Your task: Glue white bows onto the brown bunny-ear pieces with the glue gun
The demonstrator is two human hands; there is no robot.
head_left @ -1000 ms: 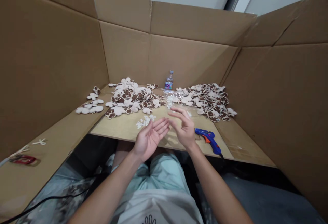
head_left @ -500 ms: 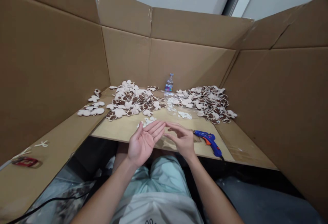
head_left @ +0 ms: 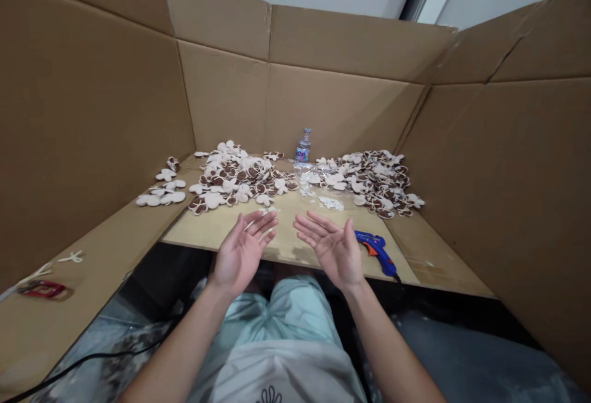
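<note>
My left hand (head_left: 241,251) is palm up above the front edge of the wooden board (head_left: 207,229), fingers stretched out, holding nothing. Across a gap, my right hand (head_left: 333,246) also turns its palm upward, open and bare. Just right of it lies a blue glue gun (head_left: 379,249) with an orange trigger, its nozzle hidden behind my right hand. Small white pieces (head_left: 269,210) lie beyond my left fingertips. More small white pieces (head_left: 331,203) are on the board beyond my right hand.
Heaps of white and brown felt-like shapes stand at back left (head_left: 231,178) and back right (head_left: 373,181). Between them is a plastic bottle (head_left: 303,146). Cardboard walls (head_left: 341,107) enclose the table. A red tool-like object (head_left: 42,289) lies far left near cream cord (head_left: 71,257).
My hands have moved apart from near-touching fingertips. My right hand has turned its palm up and spread open. The glue gun stays where it was.
</note>
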